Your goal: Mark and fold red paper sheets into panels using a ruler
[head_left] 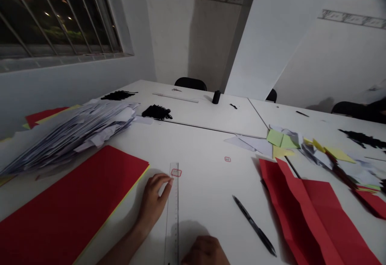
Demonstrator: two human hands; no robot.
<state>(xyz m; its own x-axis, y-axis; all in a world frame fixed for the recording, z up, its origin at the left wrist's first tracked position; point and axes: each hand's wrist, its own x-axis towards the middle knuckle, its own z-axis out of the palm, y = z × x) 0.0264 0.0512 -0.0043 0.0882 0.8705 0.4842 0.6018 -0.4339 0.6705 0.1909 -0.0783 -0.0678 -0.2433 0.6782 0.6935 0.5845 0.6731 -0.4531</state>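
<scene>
Ruler work barely begun, by the look of it: clear plastic ruler [173, 212] lying flat on bare white table [208, 192], no sheet under it, no line drawn, pen uncapped or capped cannot tell. Left hand [152, 202] resting palm-down, fingers [164, 182] loosely together, tips pressing ruler's left edge near its far end, not gripping around it. Right hand [205, 252] cut off by bottom frame edge, seems curled beside ruler's near end; finger spread cannot tell, holding nothing visible. Black pen [254, 225] lying untouched, well right of both hands, angled toward near-right. Red paper sheet [69, 208], smooth, flat, matte, yellow layer showing along its edge, just left of left wrist, still uncut and unfolded. Creased red paper [310, 216] with accordion-like fold lines farther right of pen, so some folding judged done. Beyond fingertips: sloped heap of white paper pieces [66, 136] far-left, scattered yellow, green and white scraps [283, 142] far-right, black thread bundles [157, 113] and black spool [216, 97] well beyond. Small red-outlined sticker [176, 172] at ruler's far tip.
</scene>
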